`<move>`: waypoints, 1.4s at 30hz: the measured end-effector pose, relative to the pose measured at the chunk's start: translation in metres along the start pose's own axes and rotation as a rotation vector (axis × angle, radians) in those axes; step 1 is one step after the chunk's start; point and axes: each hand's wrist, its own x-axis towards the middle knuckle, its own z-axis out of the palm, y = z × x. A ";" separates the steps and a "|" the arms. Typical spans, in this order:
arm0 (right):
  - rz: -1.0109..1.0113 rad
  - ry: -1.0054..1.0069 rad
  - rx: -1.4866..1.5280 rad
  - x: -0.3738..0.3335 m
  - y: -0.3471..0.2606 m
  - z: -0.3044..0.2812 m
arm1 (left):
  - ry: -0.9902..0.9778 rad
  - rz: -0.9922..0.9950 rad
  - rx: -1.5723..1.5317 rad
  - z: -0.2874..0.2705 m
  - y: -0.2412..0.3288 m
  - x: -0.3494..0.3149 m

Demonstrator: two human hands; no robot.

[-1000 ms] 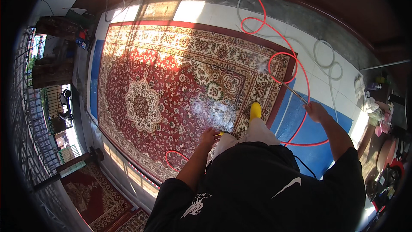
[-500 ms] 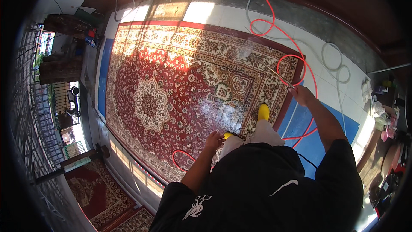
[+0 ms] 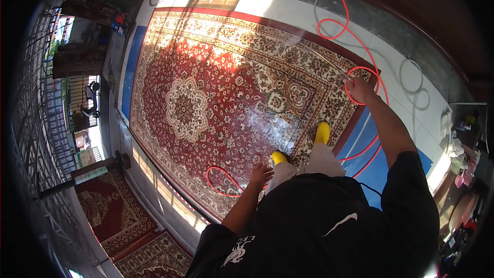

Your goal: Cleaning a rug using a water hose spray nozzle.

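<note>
My right hand (image 3: 358, 90) is closed around the rear end of a thin spray wand (image 3: 328, 61). The wand reaches out over the right border of a large red and cream patterned carpet (image 3: 226, 90), and a faint mist shows off its tip. Low over the carpet, close to my left leg, my left hand (image 3: 261, 174) holds nothing, its fingers apart. A whitish wet patch (image 3: 275, 126) glistens on the carpet in front of my yellow boots (image 3: 322, 132). A red hose (image 3: 372, 54) loops around near my right hand; where it joins the wand is hidden.
Blue sheeting (image 3: 363, 139) shows under the carpet's right edge. A grey hose (image 3: 411, 80) coils on the white tiles at right. Cluttered items (image 3: 463, 164) stand at the far right. Other patterned carpets (image 3: 110, 208) lie beyond a ledge at lower left.
My right hand and the wand have swung forward and leftward, the tip shifting toward the carpet's far edge. My left hand's fingers have spread slightly. The whole view has shifted a little.
</note>
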 end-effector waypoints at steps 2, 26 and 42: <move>0.003 0.002 0.004 0.003 -0.011 -0.002 | -0.001 0.001 -0.006 -0.005 -0.001 0.001; 0.306 -0.218 0.110 -0.168 -0.111 0.057 | -0.551 -0.137 0.205 0.238 0.150 0.047; 0.306 -0.140 0.257 0.061 -0.265 0.081 | -0.555 0.003 0.172 0.190 0.391 0.173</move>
